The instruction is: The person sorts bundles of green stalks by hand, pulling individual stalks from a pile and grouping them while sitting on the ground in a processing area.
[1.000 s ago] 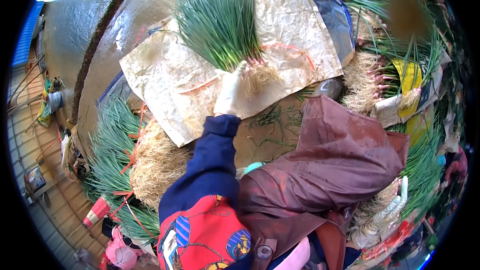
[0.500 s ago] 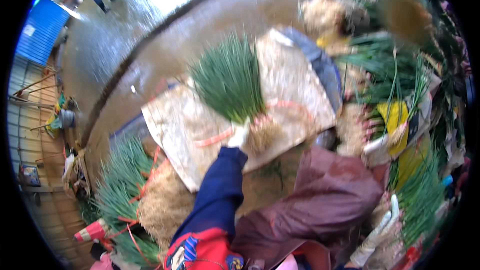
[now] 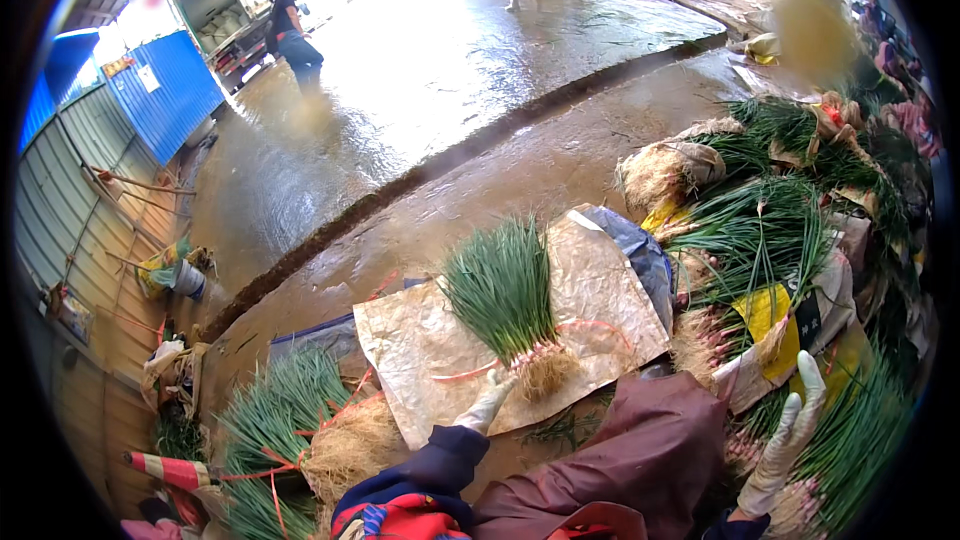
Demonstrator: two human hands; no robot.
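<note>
A big bunch of green onions (image 3: 503,290), roots toward me, lies on a wrinkled beige sheet (image 3: 405,340). Under the bunch runs a thin pink-red tie (image 3: 598,326), its ends showing on both sides. My left hand (image 3: 487,404), in a whitish glove, is at the root end, its fingers stretched toward the pale stem bases; light contact there is hard to judge. On the right, my gloved right hand (image 3: 783,443) is raised with its fingers extended and nothing in it, above loose green onions (image 3: 845,430).
A tied onion bundle (image 3: 350,445) stands at my left. More onion bunches (image 3: 755,230) and sacking pile up along the right. Ahead are wet concrete with a raised edge (image 3: 480,140), a person (image 3: 292,40) and an open truck (image 3: 215,5). My maroon apron (image 3: 620,450) covers my lap.
My view has tilted up, showing more of the yard. My left hand has drawn back slightly from the bunch's base. My right hand has risen, with its fingers pointing up.
</note>
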